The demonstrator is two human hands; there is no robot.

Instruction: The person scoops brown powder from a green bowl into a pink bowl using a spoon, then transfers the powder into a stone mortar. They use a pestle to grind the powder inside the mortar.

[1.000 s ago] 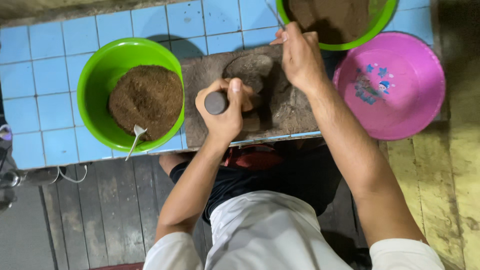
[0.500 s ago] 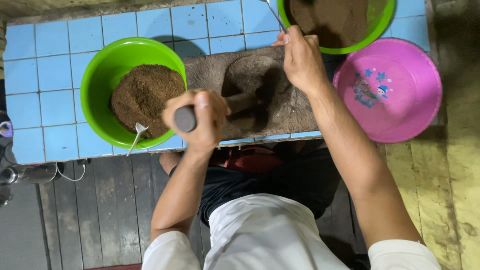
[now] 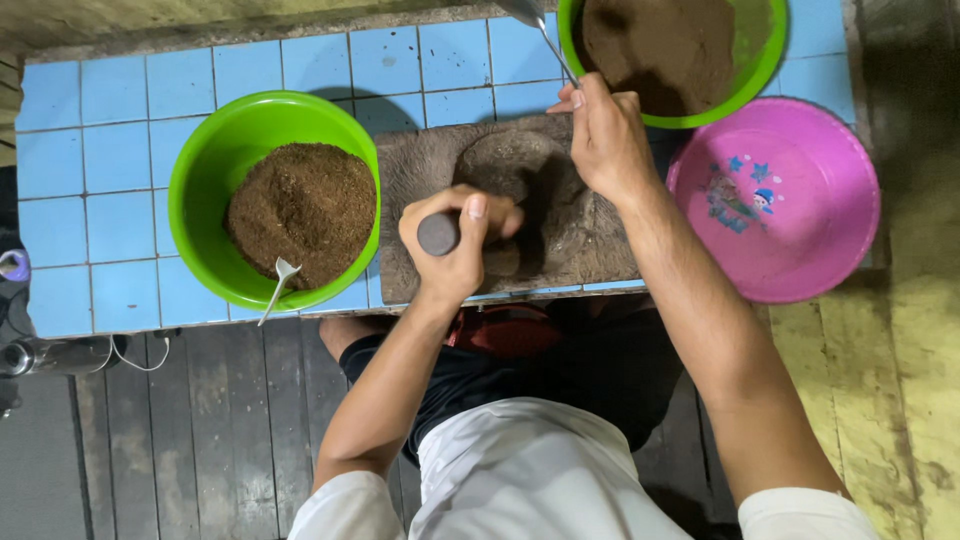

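Observation:
My left hand (image 3: 455,240) grips a dark stone pestle (image 3: 438,233), its round end pointing up at me, over the near left part of a grey stone mortar slab (image 3: 420,170) with a round hollow (image 3: 515,165). My right hand (image 3: 605,140) rests at the slab's far right corner and pinches the handle of a metal spoon (image 3: 545,35) that reaches toward the far green bowl (image 3: 765,60) of brown powder. The pestle's lower end is hidden behind my hand.
A green bowl (image 3: 200,170) holding a heap of brown powder (image 3: 300,210) and a white spoon (image 3: 278,288) stands left of the slab. A pink basin (image 3: 800,250) sits at the right. All rest on a blue-tiled ledge (image 3: 110,150); wooden floor below.
My left hand swung the pestle out to the left toward the green bowl, then brought it back over the slab. My right hand stayed at the slab's far right corner.

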